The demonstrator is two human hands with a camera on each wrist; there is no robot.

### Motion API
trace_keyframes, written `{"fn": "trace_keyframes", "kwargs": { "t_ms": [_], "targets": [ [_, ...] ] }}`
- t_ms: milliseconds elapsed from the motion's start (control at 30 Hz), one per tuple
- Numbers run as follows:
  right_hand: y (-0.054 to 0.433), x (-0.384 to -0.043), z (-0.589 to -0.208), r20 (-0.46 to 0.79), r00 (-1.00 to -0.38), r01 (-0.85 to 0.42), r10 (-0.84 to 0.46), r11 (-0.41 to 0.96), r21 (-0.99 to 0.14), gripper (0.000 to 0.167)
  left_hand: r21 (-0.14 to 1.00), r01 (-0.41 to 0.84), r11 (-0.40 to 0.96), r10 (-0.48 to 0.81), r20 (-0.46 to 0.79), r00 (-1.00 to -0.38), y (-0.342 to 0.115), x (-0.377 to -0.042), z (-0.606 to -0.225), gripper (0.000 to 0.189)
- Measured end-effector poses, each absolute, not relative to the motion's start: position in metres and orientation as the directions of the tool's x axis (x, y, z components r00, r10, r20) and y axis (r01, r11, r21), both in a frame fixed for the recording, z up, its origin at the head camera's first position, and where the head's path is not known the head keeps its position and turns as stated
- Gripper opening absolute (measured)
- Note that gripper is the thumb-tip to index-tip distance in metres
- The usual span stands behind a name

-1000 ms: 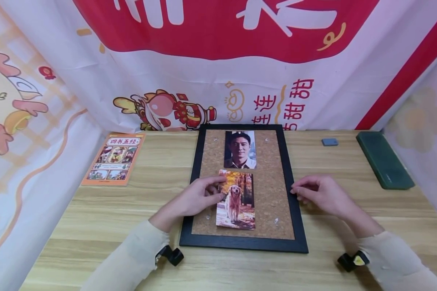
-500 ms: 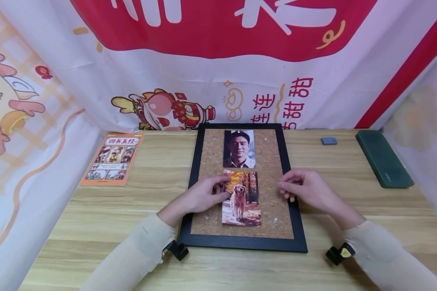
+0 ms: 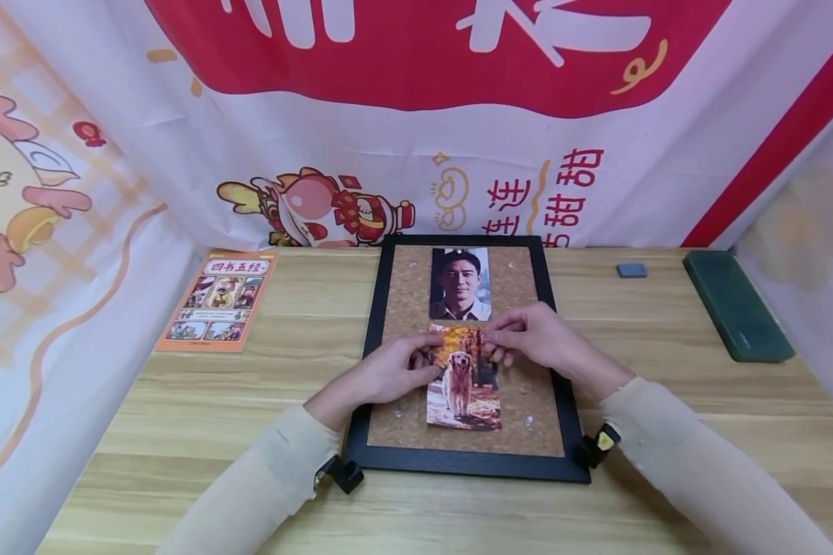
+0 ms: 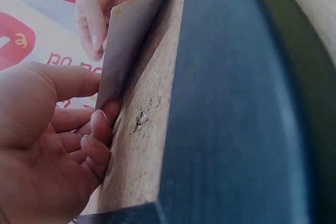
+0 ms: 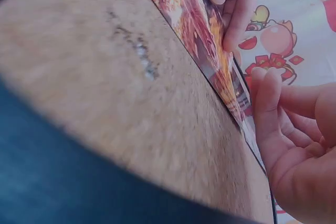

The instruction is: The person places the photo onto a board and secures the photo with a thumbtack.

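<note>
In the head view a black-framed corkboard lies on the table. A photo of a golden retriever is on its lower middle, below a portrait photo. My left hand pinches the dog photo's left edge between thumb and fingers; the left wrist view shows the photo tilted off the cork. My right hand is at the photo's upper right corner. Its thumb and index fingertips meet in the right wrist view; whether something small is between them is hidden. Small clear pieces, such as the one at lower right, dot the cork.
An orange booklet lies on the table to the left. To the right are a small blue block and a long dark green case. Printed cloth hangs behind and at the sides.
The dog photo has shifted slightly right and straightened, with my left hand on it. My right hand has moved left from the board's right frame to the photo's upper right corner.
</note>
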State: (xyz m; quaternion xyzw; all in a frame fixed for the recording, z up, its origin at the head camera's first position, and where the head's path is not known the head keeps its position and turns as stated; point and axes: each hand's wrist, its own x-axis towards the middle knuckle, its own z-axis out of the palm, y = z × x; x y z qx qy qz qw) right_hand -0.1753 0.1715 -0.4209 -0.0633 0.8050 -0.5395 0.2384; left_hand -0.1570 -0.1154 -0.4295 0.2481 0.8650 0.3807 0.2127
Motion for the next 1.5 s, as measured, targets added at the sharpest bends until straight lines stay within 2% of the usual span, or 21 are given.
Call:
{"fn": "trace_keyframes", "kwargs": {
  "t_ms": [167,533,1033,1267,1500],
  "targets": [
    [0.158,-0.187,-0.428,-0.351,-0.86,0.2,-0.371,0.387,-0.9,0.02,0.758,0.269,0.594,0.589,-0.182,-0.787,-0.113,-0.157,-0.429,0.052],
    [0.138,-0.2,-0.429,-0.365,-0.855,0.189,-0.369,0.432,-0.882,0.016,0.753,0.27,0.6,0.589,-0.188,-0.786,-0.111,-0.159,-0.428,0.052],
    [0.121,-0.211,-0.419,-0.454,-0.829,0.229,-0.326,0.543,-0.808,0.019,0.755,0.275,0.595,0.588,-0.176,-0.789,-0.115,-0.159,-0.427,0.054],
    [0.116,-0.212,-0.416,-0.474,-0.833,0.221,-0.286,0.613,-0.758,0.014,0.742,0.271,0.613,0.57,-0.178,-0.802,-0.111,-0.158,-0.428,0.051],
    [0.119,-0.213,-0.418,-0.5,-0.832,0.219,-0.242,0.683,-0.697,0.015,0.676,0.348,0.649,0.562,-0.119,-0.818,-0.112,-0.165,-0.453,0.046]
  ]
}}
